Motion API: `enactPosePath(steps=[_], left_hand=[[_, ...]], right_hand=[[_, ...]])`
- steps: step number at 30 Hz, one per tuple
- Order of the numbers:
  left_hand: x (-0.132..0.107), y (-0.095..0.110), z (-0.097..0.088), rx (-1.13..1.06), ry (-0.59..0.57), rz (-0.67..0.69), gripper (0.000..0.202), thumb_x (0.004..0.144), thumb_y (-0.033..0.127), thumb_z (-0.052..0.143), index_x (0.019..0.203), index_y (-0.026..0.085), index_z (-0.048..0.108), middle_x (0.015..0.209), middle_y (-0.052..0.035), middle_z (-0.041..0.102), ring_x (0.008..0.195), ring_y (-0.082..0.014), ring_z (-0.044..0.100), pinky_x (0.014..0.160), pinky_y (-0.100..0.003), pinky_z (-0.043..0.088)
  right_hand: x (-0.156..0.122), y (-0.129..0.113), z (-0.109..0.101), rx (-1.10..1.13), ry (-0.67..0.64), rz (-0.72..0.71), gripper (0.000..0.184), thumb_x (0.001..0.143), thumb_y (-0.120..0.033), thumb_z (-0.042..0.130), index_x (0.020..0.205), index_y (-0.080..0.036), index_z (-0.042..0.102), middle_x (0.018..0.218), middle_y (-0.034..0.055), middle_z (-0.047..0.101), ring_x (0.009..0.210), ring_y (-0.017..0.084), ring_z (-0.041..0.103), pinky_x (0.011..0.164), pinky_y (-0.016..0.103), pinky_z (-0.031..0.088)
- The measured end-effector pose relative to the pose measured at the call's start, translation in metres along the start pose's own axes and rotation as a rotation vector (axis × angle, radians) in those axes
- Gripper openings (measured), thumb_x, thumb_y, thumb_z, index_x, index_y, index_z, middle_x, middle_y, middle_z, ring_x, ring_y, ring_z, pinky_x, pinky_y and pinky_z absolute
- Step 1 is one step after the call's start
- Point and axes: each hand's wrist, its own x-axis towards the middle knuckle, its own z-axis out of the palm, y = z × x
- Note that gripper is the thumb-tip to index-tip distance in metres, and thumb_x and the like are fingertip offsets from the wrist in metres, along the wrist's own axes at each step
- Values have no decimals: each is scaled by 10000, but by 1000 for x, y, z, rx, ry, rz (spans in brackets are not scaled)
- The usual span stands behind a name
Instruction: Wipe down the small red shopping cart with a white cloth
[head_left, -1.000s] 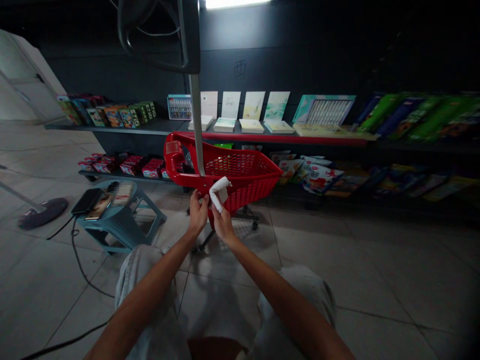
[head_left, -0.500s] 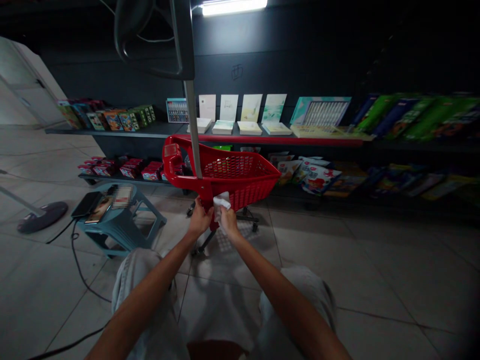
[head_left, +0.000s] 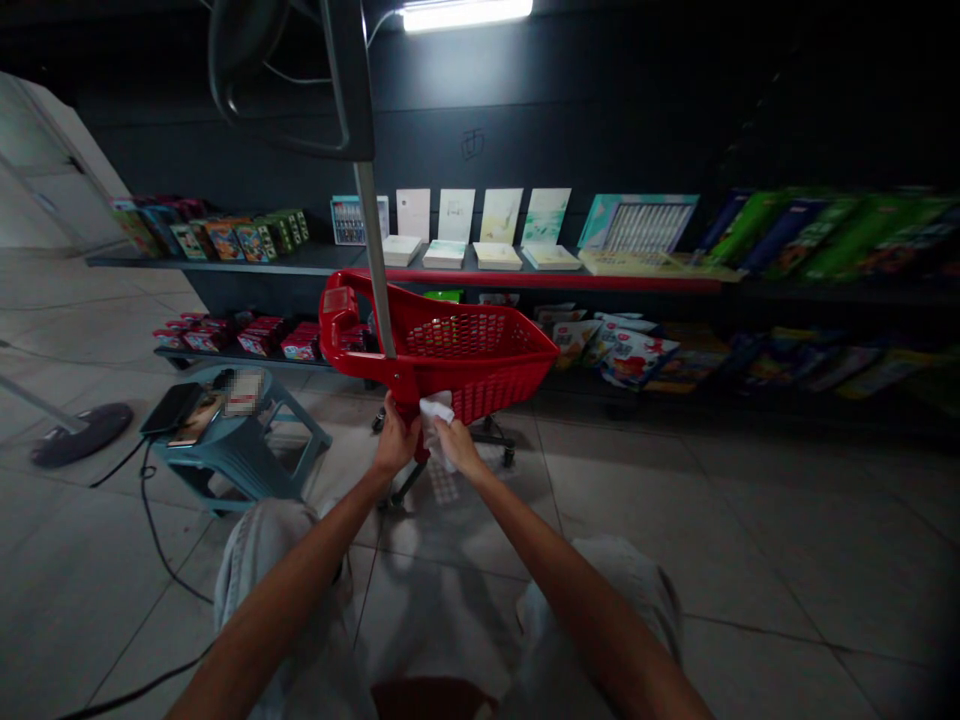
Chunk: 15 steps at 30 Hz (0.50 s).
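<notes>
Right hand (head_left: 457,444) gripping white cloth (head_left: 434,409) by red cart (head_left: 495,375); left hand (head_left: 397,440) close beside, can't tell if gripping cart.

Dark panelled wall (head_left: 600,135) facing us, glowing white tube light (head_left: 466,13) above, grey tiled floor (head_left: 600,490) around us, blue-grey plastic stool (head_left: 251,462) near left, pale door (head_left: 45,190) far left.
</notes>
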Motion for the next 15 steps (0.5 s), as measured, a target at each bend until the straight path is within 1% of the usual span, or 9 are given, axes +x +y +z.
enactPosePath(steps=[2, 5, 6, 7, 9, 11, 13, 15], left_hand=[[-1, -2, -4, 0, -6, -13, 736, 941, 260, 570, 1554, 176, 171, 1360, -205, 600, 1200, -259, 658, 1064, -459, 500], [-2, -6, -12, 32, -16, -63, 680, 973, 254, 516, 1549, 181, 161, 1256, -182, 662, 1089, -249, 701, 984, -450, 542], [-2, -8, -15, 48, -19, -85, 661, 978, 247, 502, 1545, 182, 169, 1217, -172, 681, 1058, -247, 708, 963, -451, 549], [-2, -9, -18, 61, -24, -105, 640, 978, 237, 494, 1538, 184, 189, 1184, -162, 695, 1036, -246, 712, 949, -450, 552], [-1, -10, -25, 64, -45, -125, 585, 966, 211, 492, 1503, 198, 260, 1148, -140, 715, 1019, -240, 715, 938, -441, 552], [0, -10, -31, 48, -78, -122, 503, 950, 185, 491, 1434, 214, 357, 1148, -121, 727, 1032, -232, 714, 941, -425, 549], [1, -9, -36, 39, -104, -116, 429, 942, 170, 488, 1364, 222, 429, 1150, -108, 737, 1045, -226, 716, 945, -412, 546], [0, -8, -40, 42, -109, -122, 401, 937, 161, 493, 1332, 224, 464, 1145, -102, 744, 1052, -226, 718, 944, -404, 547]], right_hand=[[0, -3, -4, 128, -79, 64, 268, 863, -432, 594, 907, -205, 730, 834, 57, 739, 953, 253, 711, 939, 361, 521], [5, -9, -21, 442, -212, 292, 241, 877, -380, 571, 935, -187, 703, 781, 64, 739, 818, 244, 718, 858, 376, 572], [7, -12, -30, 551, -219, 344, 230, 880, -357, 557, 955, -187, 693, 786, 68, 745, 813, 245, 721, 850, 381, 583], [10, -14, -40, 645, -199, 368, 222, 878, -333, 550, 982, -189, 684, 807, 73, 754, 831, 247, 726, 858, 386, 588], [15, -18, -64, 776, -100, 362, 231, 865, -290, 548, 1034, -192, 671, 870, 82, 770, 887, 251, 732, 893, 401, 590], [20, -19, -91, 850, 30, 345, 262, 863, -275, 534, 1073, -188, 663, 931, 94, 774, 923, 258, 730, 917, 432, 583], [26, -13, -121, 883, 172, 327, 287, 881, -288, 497, 1090, -178, 660, 966, 107, 769, 935, 265, 725, 918, 471, 579], [32, -2, -153, 889, 349, 263, 315, 913, -314, 428, 1079, -174, 655, 953, 114, 757, 924, 267, 723, 905, 507, 578]])
